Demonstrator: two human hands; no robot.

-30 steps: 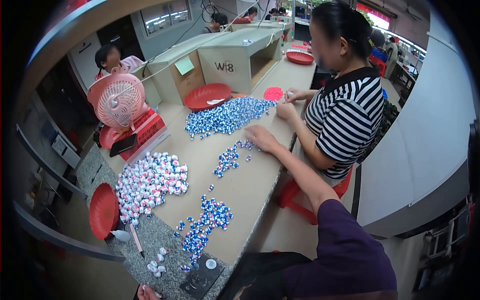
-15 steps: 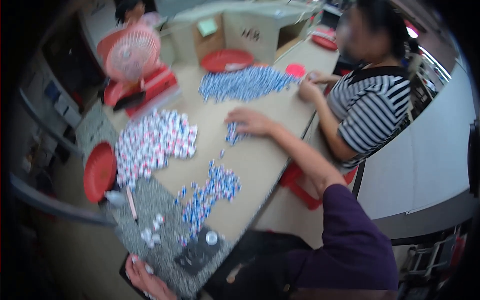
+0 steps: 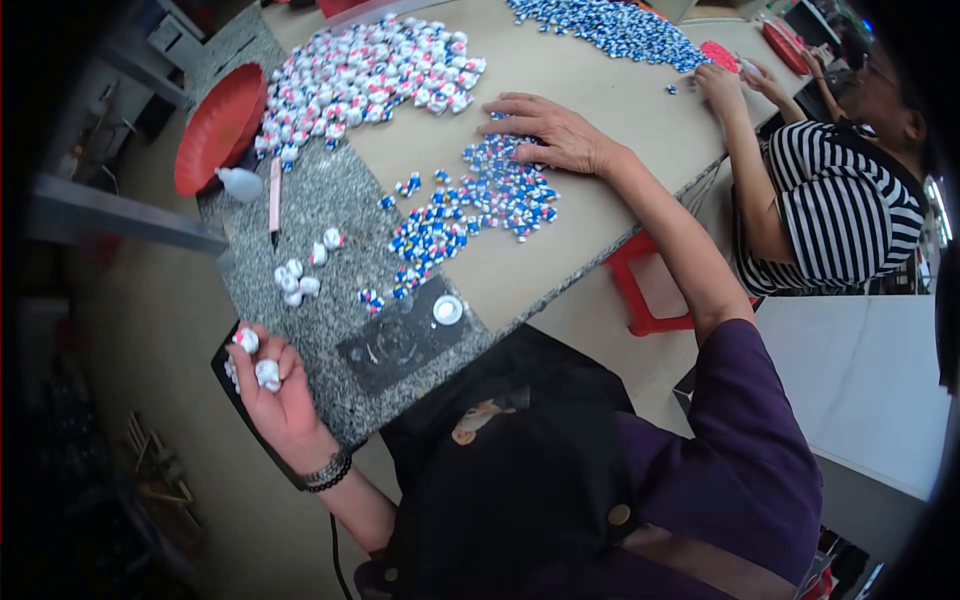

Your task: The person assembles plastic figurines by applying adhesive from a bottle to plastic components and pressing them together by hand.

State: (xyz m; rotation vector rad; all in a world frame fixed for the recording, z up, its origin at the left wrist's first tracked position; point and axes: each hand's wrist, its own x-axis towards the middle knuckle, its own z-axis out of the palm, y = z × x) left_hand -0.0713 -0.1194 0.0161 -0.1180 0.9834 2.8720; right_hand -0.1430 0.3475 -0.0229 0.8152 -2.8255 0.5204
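My left hand (image 3: 272,392) is raised palm up by the table's near corner and holds two small white wrapped pieces (image 3: 257,358) between its fingers. My right hand (image 3: 545,132) lies flat, fingers spread, on the far edge of a pile of small blue-and-white pieces (image 3: 470,205). A few loose white pieces (image 3: 300,272) lie on the speckled grey slab (image 3: 340,215) between the two hands. A big heap of white-and-red pieces (image 3: 365,72) lies farther up the table.
A red dish (image 3: 215,125), a small white bottle (image 3: 240,184) and a pink pen (image 3: 274,198) sit at the left edge. A dark flat device (image 3: 400,340) with a round cap (image 3: 447,310) lies near me. A person in a striped shirt (image 3: 835,215) works at the right beside a red stool (image 3: 645,285).
The view has swung down and toward the near corner. My left hand has come up into sight with white pieces in it. My right hand stays on the blue-and-white pile.
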